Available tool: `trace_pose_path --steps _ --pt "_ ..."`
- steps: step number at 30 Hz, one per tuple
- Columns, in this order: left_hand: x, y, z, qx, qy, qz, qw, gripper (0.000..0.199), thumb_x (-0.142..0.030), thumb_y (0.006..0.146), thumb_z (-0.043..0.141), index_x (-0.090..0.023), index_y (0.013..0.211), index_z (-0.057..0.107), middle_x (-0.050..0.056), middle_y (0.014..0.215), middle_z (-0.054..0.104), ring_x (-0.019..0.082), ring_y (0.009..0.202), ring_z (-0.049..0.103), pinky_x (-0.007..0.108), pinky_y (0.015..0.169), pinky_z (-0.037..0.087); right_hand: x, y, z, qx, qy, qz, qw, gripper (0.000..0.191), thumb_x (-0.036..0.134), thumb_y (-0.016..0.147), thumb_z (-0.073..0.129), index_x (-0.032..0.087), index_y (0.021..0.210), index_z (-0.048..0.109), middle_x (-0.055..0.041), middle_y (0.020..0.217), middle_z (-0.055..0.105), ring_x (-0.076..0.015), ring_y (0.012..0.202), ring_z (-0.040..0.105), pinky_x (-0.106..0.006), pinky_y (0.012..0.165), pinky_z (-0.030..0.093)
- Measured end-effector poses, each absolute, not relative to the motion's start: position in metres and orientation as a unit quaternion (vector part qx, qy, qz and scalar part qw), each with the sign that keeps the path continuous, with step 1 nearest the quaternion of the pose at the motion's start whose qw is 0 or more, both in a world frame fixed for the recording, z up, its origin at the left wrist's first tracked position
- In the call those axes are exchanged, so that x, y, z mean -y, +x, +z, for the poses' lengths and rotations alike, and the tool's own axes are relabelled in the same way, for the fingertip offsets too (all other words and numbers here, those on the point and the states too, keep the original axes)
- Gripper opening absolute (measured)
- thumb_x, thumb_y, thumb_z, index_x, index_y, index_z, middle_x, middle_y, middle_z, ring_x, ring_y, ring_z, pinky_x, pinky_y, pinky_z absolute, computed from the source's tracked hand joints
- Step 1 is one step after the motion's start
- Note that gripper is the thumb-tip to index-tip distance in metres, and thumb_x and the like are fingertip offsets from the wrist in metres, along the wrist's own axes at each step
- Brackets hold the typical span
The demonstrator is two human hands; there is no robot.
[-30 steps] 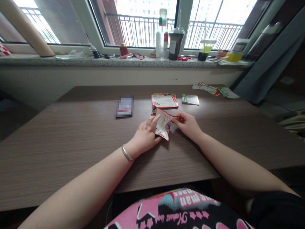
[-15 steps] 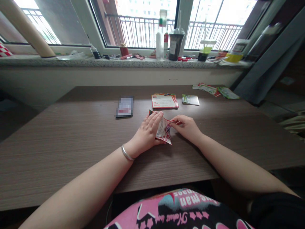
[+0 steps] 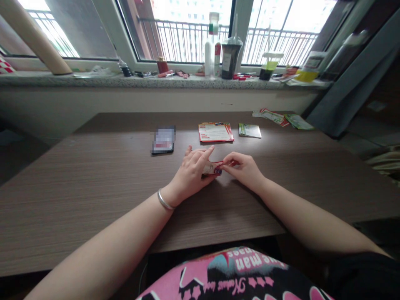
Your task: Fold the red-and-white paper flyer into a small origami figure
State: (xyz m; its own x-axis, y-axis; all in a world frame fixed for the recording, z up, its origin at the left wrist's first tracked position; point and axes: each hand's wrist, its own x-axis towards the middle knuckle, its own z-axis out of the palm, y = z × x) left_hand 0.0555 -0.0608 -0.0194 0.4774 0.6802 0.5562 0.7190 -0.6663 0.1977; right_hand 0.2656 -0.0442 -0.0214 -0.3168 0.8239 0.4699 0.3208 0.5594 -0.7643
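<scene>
A white printed paper sheet with red edging (image 3: 209, 168) is bent over on itself between my hands, low over the table. My left hand (image 3: 194, 170) covers its left part, with the thumb below the sheet and the index finger lifted and pointing away. The thumb and fingers of my right hand (image 3: 239, 165) pinch the sheet's right edge. Just beyond lies a stack of red-bordered printed sheets (image 3: 215, 132). To the right of that stack sits a smaller stack of green-and-white cards (image 3: 250, 131).
On the brown table (image 3: 93, 187) a phone-like dark device (image 3: 164, 139), its screen blurred out, lies to the left. Red and green wrappers or leaflets (image 3: 275, 117) lie at the far right. Bottles and a dark lidded cup (image 3: 230, 58) stand on the windowsill (image 3: 175, 82).
The sheet's right part has folded over, so less of its printed face shows. My left fingers have spread apart, and my right hand has shifted only slightly.
</scene>
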Motion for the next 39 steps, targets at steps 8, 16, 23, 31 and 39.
trace_pose_path --steps 8,16,23,31,39 --pt "0.059 0.054 -0.011 0.38 -0.873 -0.304 0.03 0.032 -0.034 0.087 0.061 -0.021 0.117 0.059 0.005 0.102 0.066 0.02 0.099 0.06 0.043 0.108 0.036 0.049 0.264 -0.018 0.758 -0.361 0.298 0.455 0.016 0.037 0.084 0.065 0.021 0.082 0.067 -0.0024 0.08 0.07 -0.0146 0.072 0.064 -0.027 0.064 0.055" --pt "0.06 0.056 -0.008 0.381 -0.866 -0.323 0.026 0.013 -0.034 0.088 0.061 -0.023 0.094 0.064 0.002 0.097 0.07 0.017 0.094 0.063 0.039 0.103 0.036 0.058 0.26 -0.008 0.784 -0.323 0.262 0.46 0.01 0.029 0.087 0.061 0.022 0.083 0.066 -0.0027 0.084 0.067 -0.0144 0.078 0.063 -0.027 0.066 0.055" --pt "0.057 0.054 -0.01 0.388 -0.849 -0.359 -0.006 0.007 -0.028 0.086 0.065 -0.022 0.088 0.064 -0.001 0.086 0.072 0.016 0.085 0.064 0.038 0.101 0.037 0.059 0.261 -0.008 0.796 -0.33 0.25 0.442 0.015 0.021 0.088 0.058 0.023 0.1 0.066 -0.0037 0.095 0.066 -0.0143 0.086 0.063 -0.027 0.071 0.055" --pt "0.058 0.056 -0.007 0.38 -0.809 -0.439 -0.09 0.005 -0.024 0.082 0.069 -0.02 0.084 0.065 0.002 0.082 0.069 0.018 0.08 0.06 0.034 0.082 0.045 0.055 0.259 -0.016 0.807 -0.354 0.232 0.413 0.019 0.024 0.079 0.07 0.023 0.096 0.061 -0.0025 0.094 0.064 -0.0165 0.086 0.062 -0.03 0.07 0.056" --pt "0.063 0.057 -0.004 0.326 -0.802 -0.477 -0.149 0.007 -0.025 0.086 0.066 -0.02 0.09 0.065 0.005 0.091 0.069 0.018 0.088 0.062 0.035 0.085 0.048 0.057 0.259 -0.012 0.806 -0.34 0.175 0.451 0.007 0.025 0.085 0.066 0.024 0.092 0.067 -0.0024 0.09 0.066 -0.0145 0.083 0.062 -0.027 0.067 0.054"
